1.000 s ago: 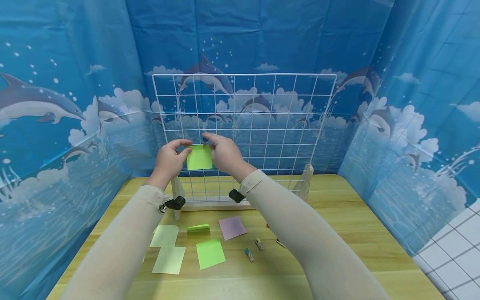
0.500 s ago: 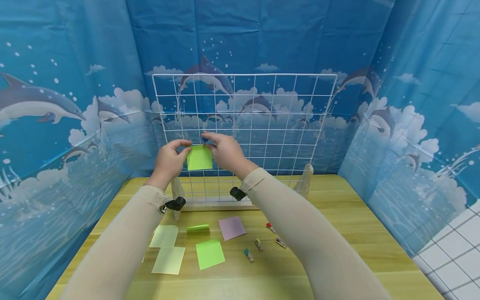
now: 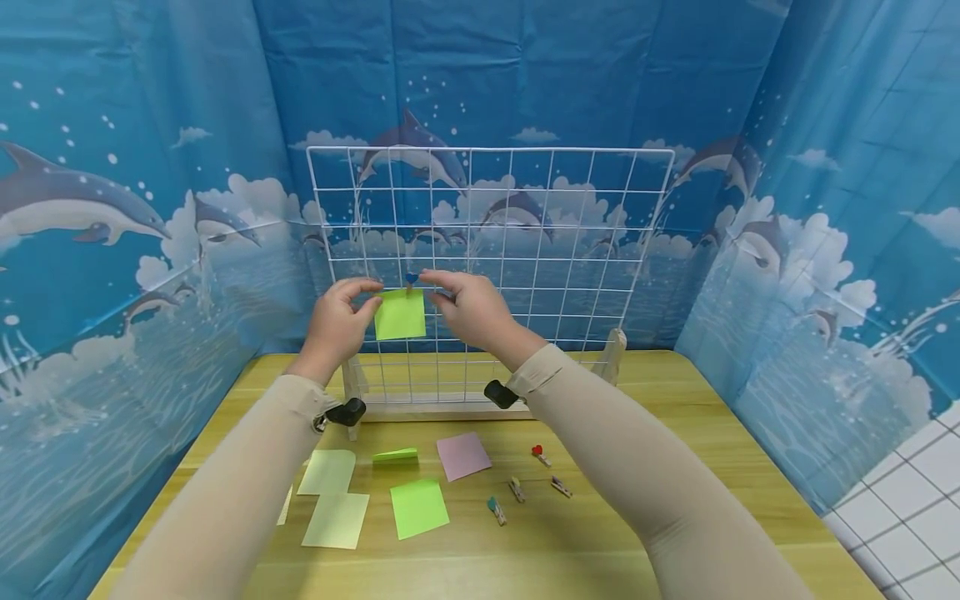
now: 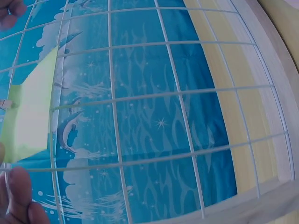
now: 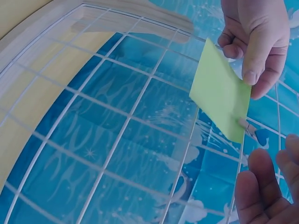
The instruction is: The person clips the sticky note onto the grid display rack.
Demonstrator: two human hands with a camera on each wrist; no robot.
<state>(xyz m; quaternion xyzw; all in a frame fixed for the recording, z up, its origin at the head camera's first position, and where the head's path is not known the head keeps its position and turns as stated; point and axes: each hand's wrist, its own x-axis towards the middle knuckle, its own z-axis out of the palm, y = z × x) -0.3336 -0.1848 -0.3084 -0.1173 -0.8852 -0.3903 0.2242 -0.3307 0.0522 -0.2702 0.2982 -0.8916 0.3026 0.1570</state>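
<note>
1. Held green note (image 3: pixel 400 315): no readable text.
2. Blue heart clip (image 3: pixel 412 279) at its top edge: no legible marking.
3. Pink note (image 3: pixel 463 456), flat green note (image 3: pixel 419 508) on tabletop (image 3: pixel 682 400): no readable writing.
4. Dolphin curtain (image 3: pixel 600 75): no words or numbers legible.
5. Black wrist device (image 3: pixel 347 412): no brand readable.

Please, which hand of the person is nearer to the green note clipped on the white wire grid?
The left hand: it pinches the green note at its upper left corner. The right hand is just off the note's right side, not touching it.
</note>
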